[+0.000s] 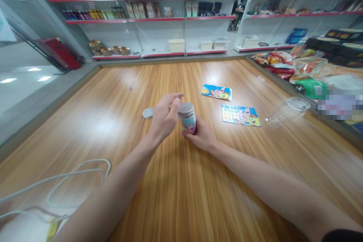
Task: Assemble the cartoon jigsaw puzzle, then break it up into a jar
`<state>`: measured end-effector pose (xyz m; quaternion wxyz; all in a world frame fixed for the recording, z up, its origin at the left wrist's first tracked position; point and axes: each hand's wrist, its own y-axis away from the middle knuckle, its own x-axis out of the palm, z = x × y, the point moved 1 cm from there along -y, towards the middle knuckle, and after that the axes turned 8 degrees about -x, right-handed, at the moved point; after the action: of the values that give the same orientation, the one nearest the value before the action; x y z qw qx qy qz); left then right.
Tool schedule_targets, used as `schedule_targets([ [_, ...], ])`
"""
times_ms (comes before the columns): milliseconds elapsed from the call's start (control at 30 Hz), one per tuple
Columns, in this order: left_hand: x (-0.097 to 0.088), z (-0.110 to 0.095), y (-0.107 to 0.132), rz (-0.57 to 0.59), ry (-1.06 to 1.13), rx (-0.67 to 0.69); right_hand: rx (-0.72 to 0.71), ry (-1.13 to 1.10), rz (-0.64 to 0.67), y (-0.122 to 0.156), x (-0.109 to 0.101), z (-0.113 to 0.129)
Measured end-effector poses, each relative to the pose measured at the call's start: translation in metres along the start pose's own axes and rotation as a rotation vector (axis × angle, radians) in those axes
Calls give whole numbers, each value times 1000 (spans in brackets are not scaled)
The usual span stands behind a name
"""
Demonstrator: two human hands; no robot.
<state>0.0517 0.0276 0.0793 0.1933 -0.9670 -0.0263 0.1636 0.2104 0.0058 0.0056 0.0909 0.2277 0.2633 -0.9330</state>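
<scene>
My right hand (202, 134) is wrapped round a small printed can (187, 118) with a silver top, holding it upright just above the wooden table (113, 121). My left hand (166, 115) hovers beside the can's top, its fingers bent together near the rim; whether they pinch anything is unclear. A round silver lid (148, 113) lies flat on the table just left of my left hand. A finished cartoon jigsaw (240, 115) lies to the right of the can, and a printed cartoon card (216, 92) lies beyond it.
A clear plastic cup (285, 111) lies on its side near the right edge. Snack bags (297, 66) pile up on the right. A white cable (76, 181) loops at the near left. Red-edged store shelves (153, 19) line the back wall. A tiny object (130, 87) sits far left.
</scene>
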Motion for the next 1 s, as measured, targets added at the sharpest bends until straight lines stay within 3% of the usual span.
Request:
schedule_targets([
  [67,12,0,13,-7,-138,209,-14,-14,7,1,1,-2],
  [167,31,7,31,-86,-135,295,-65,-59,23,4,2,-4],
  [267,41,14,37,-109,-97,315,-45,-91,13,6,3,-8],
  [500,34,20,21,-3,-6,350,64,-221,57,2,4,-19],
  [700,48,34,30,-152,19,378,1,-222,49,4,7,-17],
  [800,48,43,32,-118,-43,390,-27,-184,19,3,7,-17],
  [900,34,53,28,-106,-154,360,-3,-64,-144,-16,-18,-32],
  [1000,11,67,17,-206,-304,251,152,190,-431,-53,-78,-66],
])
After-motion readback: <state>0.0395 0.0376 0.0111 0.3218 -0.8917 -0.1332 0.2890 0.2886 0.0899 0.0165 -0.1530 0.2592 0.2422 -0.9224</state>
